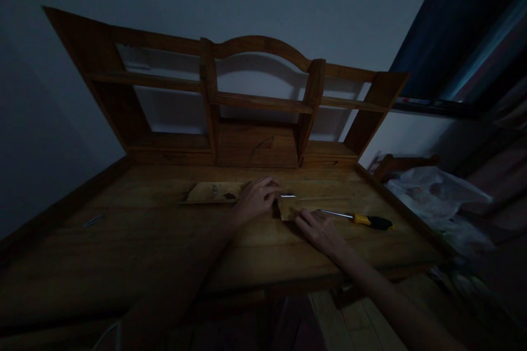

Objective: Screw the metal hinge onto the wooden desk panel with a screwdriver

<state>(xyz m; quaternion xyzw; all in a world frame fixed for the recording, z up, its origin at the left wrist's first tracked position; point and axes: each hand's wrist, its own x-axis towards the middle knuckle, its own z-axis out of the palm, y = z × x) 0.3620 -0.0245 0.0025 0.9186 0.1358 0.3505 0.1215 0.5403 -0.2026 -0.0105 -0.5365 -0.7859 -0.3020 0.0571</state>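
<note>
In the head view, my right hand (315,227) is closed on the near right side of a small tan piece, wood or cardboard (288,211), on the desk. My left hand (257,197) is at its upper left, fingers bent together; whatever is between them is too dark to make out. A thin shiny metal strip (288,195) shows at the piece's far edge, close to my left fingertips. Behind my left hand lies a flat, light wooden strip (209,192) with dark marks. A screwdriver (362,221) with a yellow and black handle lies right of my right hand, shaft toward it.
The wooden desk (164,252) has a raised side edge at left and right. A shelf unit (259,101) with small drawers stands along its back. Small thin metal pieces (93,221) lie at the left. White plastic bags (436,192) are beyond the right edge. The light is dim.
</note>
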